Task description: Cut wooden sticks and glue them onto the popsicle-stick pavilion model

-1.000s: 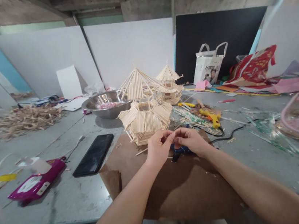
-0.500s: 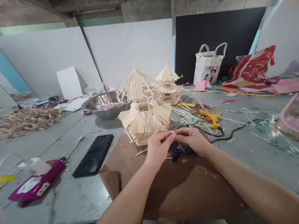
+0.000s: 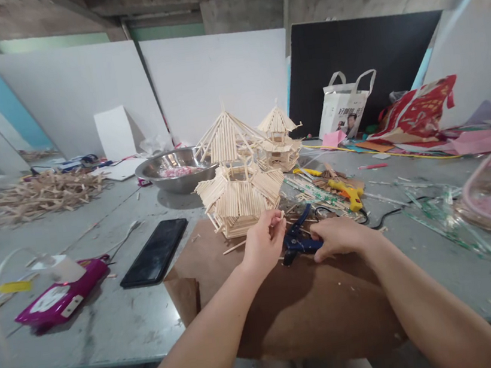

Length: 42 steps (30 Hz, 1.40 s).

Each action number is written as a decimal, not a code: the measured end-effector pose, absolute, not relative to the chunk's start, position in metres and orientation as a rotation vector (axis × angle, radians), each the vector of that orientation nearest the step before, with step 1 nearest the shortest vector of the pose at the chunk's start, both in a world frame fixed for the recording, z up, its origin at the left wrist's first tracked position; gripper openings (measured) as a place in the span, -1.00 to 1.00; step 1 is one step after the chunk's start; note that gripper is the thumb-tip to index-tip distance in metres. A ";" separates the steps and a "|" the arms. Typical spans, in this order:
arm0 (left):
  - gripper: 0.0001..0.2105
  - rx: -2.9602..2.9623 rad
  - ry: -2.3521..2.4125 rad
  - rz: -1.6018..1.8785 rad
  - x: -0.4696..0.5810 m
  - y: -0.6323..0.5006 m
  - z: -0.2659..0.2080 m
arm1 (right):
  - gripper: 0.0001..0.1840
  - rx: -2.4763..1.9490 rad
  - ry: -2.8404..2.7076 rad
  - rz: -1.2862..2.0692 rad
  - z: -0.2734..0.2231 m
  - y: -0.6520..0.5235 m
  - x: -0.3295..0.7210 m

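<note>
My left hand (image 3: 265, 237) is closed in a pinch on a short piece of pale wooden stick (image 3: 282, 214), most of it hidden by the fingers. Just behind that hand stands a pavilion model (image 3: 241, 199) built of thin sticks, with a pointed upper roof and a flared lower one. My right hand (image 3: 336, 236) is beside a dark blue hand tool (image 3: 296, 246), thumb and fingers apart around the end of its lower handle. The tool lies on a brown board (image 3: 306, 302), its upper arm angled up; its exact kind is unclear.
Behind stand a second stick model (image 3: 280, 143) and a metal bowl (image 3: 176, 172). A phone (image 3: 154, 253) and a purple power strip (image 3: 63, 295) lie left. A yellow glue gun (image 3: 349, 193), clear glue sticks (image 3: 449, 220) and a cable lie right.
My hands have parted. The right hand has let go of the small stick piece and moved down and right to the blue tool; the left still pinches the piece.
</note>
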<state>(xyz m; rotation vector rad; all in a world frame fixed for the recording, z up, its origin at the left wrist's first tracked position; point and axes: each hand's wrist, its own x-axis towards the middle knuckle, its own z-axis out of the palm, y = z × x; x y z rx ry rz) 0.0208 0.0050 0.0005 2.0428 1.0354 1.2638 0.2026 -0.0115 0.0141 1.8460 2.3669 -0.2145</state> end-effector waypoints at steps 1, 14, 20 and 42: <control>-0.83 2.051 1.040 1.264 0.021 0.005 0.001 | -0.64 1.847 2.355 -0.188 0.014 -0.012 0.201; -0.82 2.186 1.020 1.316 0.018 0.004 0.002 | -0.84 1.958 2.580 -0.514 0.028 -0.010 0.226; -0.83 2.288 1.025 1.302 0.019 0.002 0.003 | -0.76 2.381 2.732 -0.303 0.039 -0.008 0.248; -0.86 2.325 0.694 1.114 0.022 0.005 -0.002 | -0.76 1.572 2.715 -2.983 0.017 -0.016 0.201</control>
